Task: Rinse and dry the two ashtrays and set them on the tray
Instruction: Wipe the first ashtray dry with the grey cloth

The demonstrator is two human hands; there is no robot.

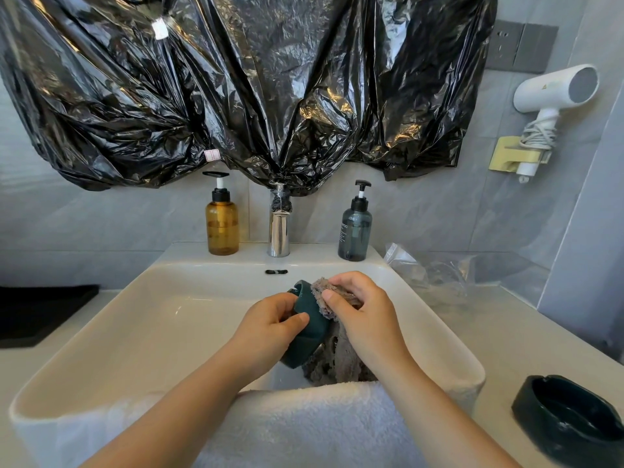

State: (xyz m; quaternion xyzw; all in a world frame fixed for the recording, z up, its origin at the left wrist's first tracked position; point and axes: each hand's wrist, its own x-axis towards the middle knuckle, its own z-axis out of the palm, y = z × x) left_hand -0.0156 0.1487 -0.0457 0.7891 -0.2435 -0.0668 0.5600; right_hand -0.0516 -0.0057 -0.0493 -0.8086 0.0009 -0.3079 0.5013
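Over the white sink [141, 319], my left hand [270, 327] grips a dark green ashtray [309, 336], tilted on its edge. My right hand [363, 310] holds a grey fluffy cloth [332, 359] bunched against the ashtray's inner side; the cloth's tail hangs down into the basin. A second dark ashtray [570, 417] sits upright on the counter at the front right. A black tray [37, 314] lies on the counter at the far left.
A chrome tap [279, 228] stands behind the basin between an amber pump bottle [222, 224] and a dark grey pump bottle [355, 231]. A white towel [304, 427] drapes over the sink's front rim. Clear plastic wrap [435, 271] lies back right. Black plastic sheeting [253, 89] hangs above.
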